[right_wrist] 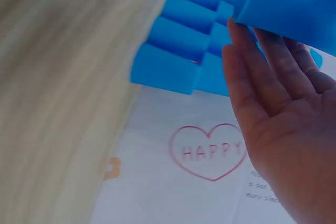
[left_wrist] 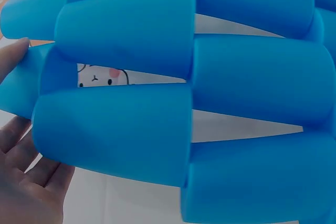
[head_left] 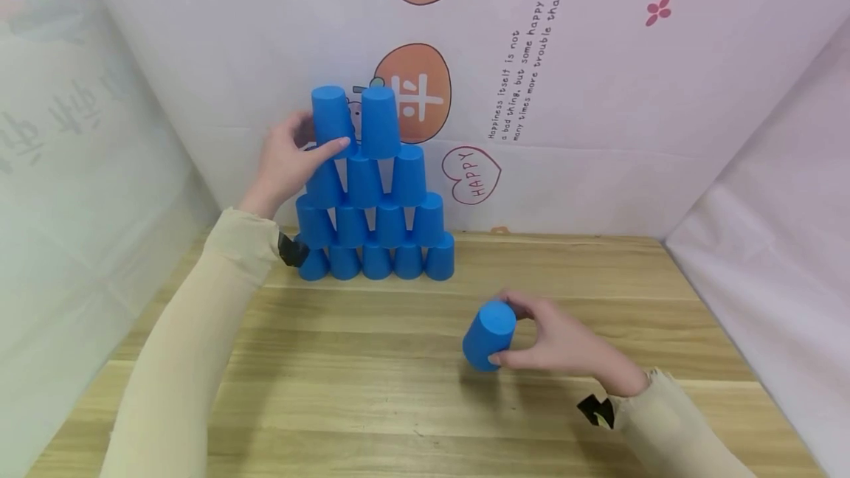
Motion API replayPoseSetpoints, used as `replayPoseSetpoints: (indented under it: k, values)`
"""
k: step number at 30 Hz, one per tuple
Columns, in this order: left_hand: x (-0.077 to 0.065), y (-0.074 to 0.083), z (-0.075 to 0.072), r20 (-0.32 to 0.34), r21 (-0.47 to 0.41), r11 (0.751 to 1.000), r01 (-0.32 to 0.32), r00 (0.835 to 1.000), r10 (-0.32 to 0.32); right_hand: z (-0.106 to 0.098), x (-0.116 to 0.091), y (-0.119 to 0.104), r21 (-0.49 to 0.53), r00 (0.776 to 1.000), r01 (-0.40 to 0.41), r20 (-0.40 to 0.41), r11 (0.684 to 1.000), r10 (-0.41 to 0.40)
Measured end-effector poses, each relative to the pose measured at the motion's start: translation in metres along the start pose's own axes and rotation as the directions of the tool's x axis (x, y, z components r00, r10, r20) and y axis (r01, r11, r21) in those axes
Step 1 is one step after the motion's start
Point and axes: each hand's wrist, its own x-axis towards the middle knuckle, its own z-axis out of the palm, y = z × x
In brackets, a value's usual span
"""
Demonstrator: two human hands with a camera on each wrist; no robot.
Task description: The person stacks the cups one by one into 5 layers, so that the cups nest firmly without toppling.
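A pyramid of upside-down blue plastic cups [head_left: 365, 183] stands in four rows, with two cups on top. My left hand [head_left: 285, 164] grips the left top cup [head_left: 330, 113] between thumb and fingers; that cup rests on the row below, beside the other top cup [head_left: 379, 122]. In the left wrist view, the fingers [left_wrist: 16, 135] lie along one side of the cup and the thumb along the other. Front right, my right hand [head_left: 564, 338] holds a single blue cup [head_left: 490, 338], tilted and mouth down, just above the table.
The wood-grain table [head_left: 372, 389] ends at a white printed backdrop [head_left: 584, 168] close behind the pyramid. White sheets hang at the left [head_left: 86, 153] and right [head_left: 764, 205] sides. Both sleeves carry dark patches near the wrists.
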Motion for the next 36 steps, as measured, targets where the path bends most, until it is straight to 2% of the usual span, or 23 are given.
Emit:
replayPoseSetpoints:
  k: [6, 12, 15, 19, 22, 26, 32, 36]
  values:
    - [-0.001, -0.008, 0.003, 0.007, 0.019, 1.000, 0.012, 1.000, -0.012, -0.011, 0.029, -0.017, 0.006, 0.992, 0.086, -0.094, 0.996, -0.085]
    - [-0.001, -0.012, 0.003, 0.006, 0.009, 1.000, 0.006, 1.000, -0.006, -0.032, 0.062, -0.045, -0.014, 0.969, 0.133, -0.210, 0.991, -0.133]
    - [-0.001, -0.013, 0.002, 0.006, 0.007, 1.000, 0.012, 1.000, -0.012, -0.046, 0.083, -0.061, -0.017, 0.943, 0.198, -0.270, 0.980, -0.195]
    - [-0.001, -0.014, 0.001, 0.002, 0.011, 1.000, 0.014, 1.000, -0.014, -0.066, 0.115, -0.083, 0.017, 0.892, 0.282, -0.374, 0.959, -0.255]
    - [-0.001, -0.015, 0.000, 0.000, 0.016, 1.000, 0.007, 1.000, -0.007, -0.080, 0.138, -0.101, 0.061, 0.861, 0.298, -0.447, 0.953, -0.241]
    - [-0.002, -0.016, 0.000, 0.001, 0.028, 1.000, 0.004, 1.000, -0.004, -0.094, 0.167, -0.122, 0.097, 0.837, 0.290, -0.509, 0.952, -0.203]
    - [-0.003, -0.015, 0.000, 0.015, 0.029, 1.000, 0.006, 1.000, -0.006, -0.105, 0.199, -0.141, 0.091, 0.818, 0.176, -0.567, 0.980, -0.094]
    - [-0.003, -0.014, -0.001, 0.023, 0.028, 1.000, 0.011, 1.000, -0.012, -0.107, 0.219, -0.147, 0.091, 0.823, 0.140, -0.564, 0.986, -0.065]
